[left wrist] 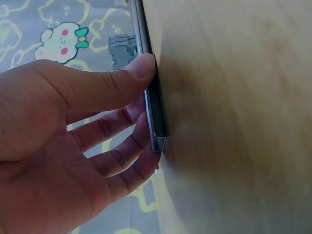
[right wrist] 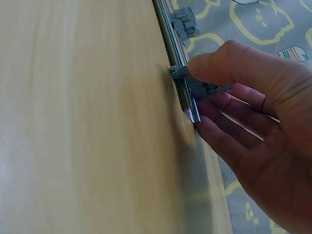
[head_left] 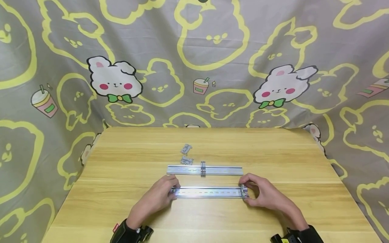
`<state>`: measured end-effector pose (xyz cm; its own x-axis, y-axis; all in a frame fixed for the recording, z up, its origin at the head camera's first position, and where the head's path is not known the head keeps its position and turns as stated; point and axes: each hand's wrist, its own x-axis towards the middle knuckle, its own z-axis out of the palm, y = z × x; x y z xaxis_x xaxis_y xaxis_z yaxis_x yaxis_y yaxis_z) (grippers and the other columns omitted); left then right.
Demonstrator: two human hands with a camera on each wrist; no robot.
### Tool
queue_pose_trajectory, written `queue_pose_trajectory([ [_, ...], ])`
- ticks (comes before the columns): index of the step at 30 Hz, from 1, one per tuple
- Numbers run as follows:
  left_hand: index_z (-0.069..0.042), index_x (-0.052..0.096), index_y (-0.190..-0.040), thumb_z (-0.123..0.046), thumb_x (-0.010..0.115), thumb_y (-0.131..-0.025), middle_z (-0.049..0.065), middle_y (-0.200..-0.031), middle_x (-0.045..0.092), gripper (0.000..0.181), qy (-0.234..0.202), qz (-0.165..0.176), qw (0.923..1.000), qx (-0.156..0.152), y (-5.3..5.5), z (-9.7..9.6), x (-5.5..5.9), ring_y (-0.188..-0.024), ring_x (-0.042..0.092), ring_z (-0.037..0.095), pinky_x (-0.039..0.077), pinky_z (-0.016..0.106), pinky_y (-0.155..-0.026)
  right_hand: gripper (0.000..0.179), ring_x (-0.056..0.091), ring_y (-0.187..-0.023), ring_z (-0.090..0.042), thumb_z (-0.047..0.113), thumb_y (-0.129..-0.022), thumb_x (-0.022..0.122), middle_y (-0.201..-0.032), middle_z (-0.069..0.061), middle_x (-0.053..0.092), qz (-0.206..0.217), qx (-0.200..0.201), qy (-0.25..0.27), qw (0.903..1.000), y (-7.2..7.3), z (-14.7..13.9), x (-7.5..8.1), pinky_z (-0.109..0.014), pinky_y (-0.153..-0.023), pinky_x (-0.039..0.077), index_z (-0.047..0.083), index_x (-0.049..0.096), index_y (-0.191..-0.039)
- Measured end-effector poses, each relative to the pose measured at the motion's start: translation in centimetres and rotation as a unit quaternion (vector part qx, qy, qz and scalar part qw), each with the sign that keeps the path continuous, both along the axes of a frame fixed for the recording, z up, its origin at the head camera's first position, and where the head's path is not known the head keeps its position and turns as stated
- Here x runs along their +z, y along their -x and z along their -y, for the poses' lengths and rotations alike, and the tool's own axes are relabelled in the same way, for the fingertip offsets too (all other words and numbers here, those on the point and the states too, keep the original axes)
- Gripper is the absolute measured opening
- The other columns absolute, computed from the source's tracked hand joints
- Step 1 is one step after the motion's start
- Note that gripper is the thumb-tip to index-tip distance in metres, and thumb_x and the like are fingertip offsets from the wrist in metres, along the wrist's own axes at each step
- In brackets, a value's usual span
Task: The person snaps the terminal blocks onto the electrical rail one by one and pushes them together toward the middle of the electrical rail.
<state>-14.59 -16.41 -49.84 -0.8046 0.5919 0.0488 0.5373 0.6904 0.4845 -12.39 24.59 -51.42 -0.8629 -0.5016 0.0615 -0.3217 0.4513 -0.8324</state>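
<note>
A slotted metal DIN rail [head_left: 209,192] lies crosswise on the table, nearer the person. My left hand [head_left: 159,193] grips its left end, the thumb on the near edge and the fingers on the far edge; in the left wrist view the rail's open channel end [left wrist: 159,143] shows beside the fingertips. At the right end, my right hand [head_left: 263,193] pinches a grey terminal block [head_left: 244,191] between thumb and fingers. That block [right wrist: 197,87] sits across the rail close to its end in the right wrist view.
Behind lies a second DIN rail [head_left: 182,169] with grey terminal blocks [head_left: 203,169] standing on it near the middle. Two loose grey blocks, one farther [head_left: 186,149] and one nearer [head_left: 186,160], lie beyond it. A patterned curtain [head_left: 158,40] surrounds the wooden table [head_left: 127,148].
</note>
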Motion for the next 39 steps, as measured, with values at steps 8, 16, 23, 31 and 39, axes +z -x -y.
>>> queue_pose_trajectory([
  [8, -0.009, 0.071, -0.094, 0.002, 0.085, -0.076, -0.003, -0.095, 0.062, 0.025, -0.001, -0.006, 1.0, -0.003, 0.0, 0.0, 0.1, -0.089, 0.058, 0.016, 0.056, 0.034, -0.08, 0.05, 0.065, -0.112, -0.025, 0.007, -0.074, 0.09, -0.12, -0.001, 0.067, -0.033, 0.007, -0.033, 0.9989, 0.4, 2.1, 0.4, -0.042, -0.099, 0.054, 0.011, 0.063, -0.116],
  [16, -0.008, 0.071, -0.094, 0.003, 0.085, -0.077, -0.002, -0.095, 0.061, 0.024, -0.004, 0.002, 1.0, -0.004, -0.1, -0.2, 0.3, -0.089, 0.058, 0.016, 0.056, 0.034, -0.08, 0.051, 0.063, -0.108, -0.02, 0.007, -0.073, 0.09, -0.119, 0.002, 0.067, -0.036, 0.007, -0.053, 0.9979, 0.7, 4.4, 0.5, -0.037, -0.093, 0.055, 0.014, 0.063, -0.117],
  [23, -0.008, 0.071, -0.094, 0.003, 0.085, -0.076, -0.003, -0.095, 0.061, 0.025, -0.001, -0.004, 1.0, -0.002, -0.1, -0.2, 0.4, -0.09, 0.058, 0.016, 0.057, 0.035, -0.081, 0.052, 0.063, -0.103, -0.017, 0.005, -0.072, 0.088, -0.115, 0.002, 0.068, -0.049, 0.014, -0.048, 0.9976, 0.9, 6.2, 0.3, -0.033, -0.089, 0.056, 0.012, 0.063, -0.117],
  [31, -0.009, 0.072, -0.095, 0.002, 0.085, -0.077, -0.003, -0.096, 0.062, 0.025, 0.005, 0.006, 1.0, 0.004, 0.0, -0.1, 0.1, -0.089, 0.058, 0.016, 0.057, 0.033, -0.081, 0.052, 0.064, -0.105, -0.018, 0.005, -0.071, 0.089, -0.115, 0.001, 0.068, -0.047, 0.014, -0.05, 0.9975, 1.1, 8.4, 0.3, -0.034, -0.093, 0.056, 0.009, 0.063, -0.117],
  [39, -0.01, 0.071, -0.094, 0.003, 0.083, -0.075, -0.003, -0.095, 0.061, 0.025, 0.004, 0.006, 1.0, 0.003, 0.0, -0.1, 0.2, -0.09, 0.058, 0.016, 0.057, 0.033, -0.081, 0.051, 0.064, -0.105, -0.018, 0.006, -0.072, 0.089, -0.115, 0.0, 0.068, -0.052, 0.011, -0.052, 0.9973, 1.2, 10.4, 0.5, -0.033, -0.092, 0.056, 0.009, 0.064, -0.116],
])
